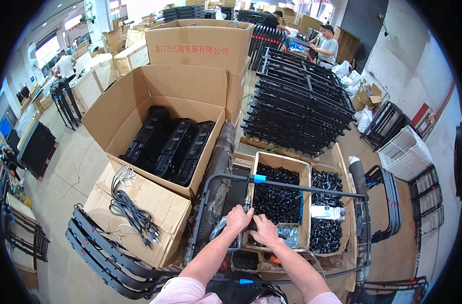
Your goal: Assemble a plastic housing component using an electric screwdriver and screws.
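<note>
The left hand (237,219), near the center of the frame, has its fingers curled in and appears closed around a slim tool-like piece (247,201), dark with a shiny part, pointing toward the top of the frame. Just beside it, the right hand (265,231) is half-curled; whether it holds anything is hidden.

Around both hands lies a black rectangular frame (312,189) with rounded corners, spanning the lower center over the boxes, blue tape (260,179) on its upper bar. It looks like thin metal tubing: stiff, probably light for its size but awkward, its smooth finish perhaps slippery. The opposite side bars would give a balanced hold. The slim piece looks rigid and is best held around its body.

Beyond the right hand, an open box (307,202) contains small black parts (276,197), likely light, hard and loose-rolling, with clear packets (288,236) nearer. Farther out, a large carton (107,116) fills the upper left of center, and black racks (297,106) are stacked upper right.
</note>
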A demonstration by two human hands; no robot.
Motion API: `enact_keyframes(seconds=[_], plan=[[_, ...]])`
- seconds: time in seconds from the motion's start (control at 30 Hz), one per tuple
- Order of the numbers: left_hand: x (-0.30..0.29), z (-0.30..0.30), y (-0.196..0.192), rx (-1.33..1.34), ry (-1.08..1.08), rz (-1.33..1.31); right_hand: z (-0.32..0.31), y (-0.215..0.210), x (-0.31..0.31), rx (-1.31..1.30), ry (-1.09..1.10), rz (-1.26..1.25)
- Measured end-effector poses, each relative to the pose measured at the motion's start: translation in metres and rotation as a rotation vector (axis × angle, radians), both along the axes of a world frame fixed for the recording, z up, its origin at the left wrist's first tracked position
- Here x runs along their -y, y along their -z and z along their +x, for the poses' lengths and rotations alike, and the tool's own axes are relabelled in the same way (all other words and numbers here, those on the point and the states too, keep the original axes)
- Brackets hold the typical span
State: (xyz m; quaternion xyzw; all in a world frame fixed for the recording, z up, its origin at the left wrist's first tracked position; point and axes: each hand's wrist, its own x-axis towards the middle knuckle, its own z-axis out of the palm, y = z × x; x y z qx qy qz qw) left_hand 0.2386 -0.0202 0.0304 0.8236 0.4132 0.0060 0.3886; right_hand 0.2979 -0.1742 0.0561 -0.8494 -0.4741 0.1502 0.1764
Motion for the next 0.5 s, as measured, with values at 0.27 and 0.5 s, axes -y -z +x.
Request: enact_keyframes(seconds=[0.27, 0.5], plan=[[0.022, 0.010, -0.006, 0.121, -0.029, 0.060, 0.017, -0.001, 0.015, -0.029, 0.046, 0.025], [0.023, 0.016, -0.004, 0.144, -0.044, 0.089, 0.023, 0.000, 0.011, -0.034, 0.043, 0.041]])
